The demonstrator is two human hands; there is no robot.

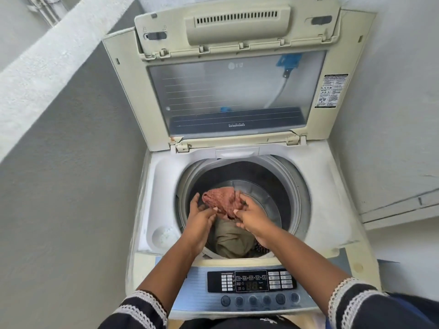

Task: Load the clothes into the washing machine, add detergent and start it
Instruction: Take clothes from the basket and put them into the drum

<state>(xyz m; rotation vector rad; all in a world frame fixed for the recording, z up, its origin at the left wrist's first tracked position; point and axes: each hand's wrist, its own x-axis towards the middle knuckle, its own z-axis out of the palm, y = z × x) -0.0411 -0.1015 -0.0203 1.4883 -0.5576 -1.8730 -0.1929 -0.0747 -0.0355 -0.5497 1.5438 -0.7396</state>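
Note:
A top-loading washing machine [316,210] stands with its lid [232,96] raised. Over the drum [300,186] both my hands hold a crumpled reddish-brown cloth [222,198]. My left hand [200,218] grips its left edge between thumb and fingers. My right hand [253,218] pinches its right side. Under them a khaki garment [234,239] lies in the drum, with a bit of patterned fabric [261,248] beside it. No detergent is in view.
The control panel [251,281] with a row of round buttons [260,299] faces me at the front edge. A round recess [164,233] sits in the machine's top at the left. Grey walls close in on the left [71,186] and right [392,138].

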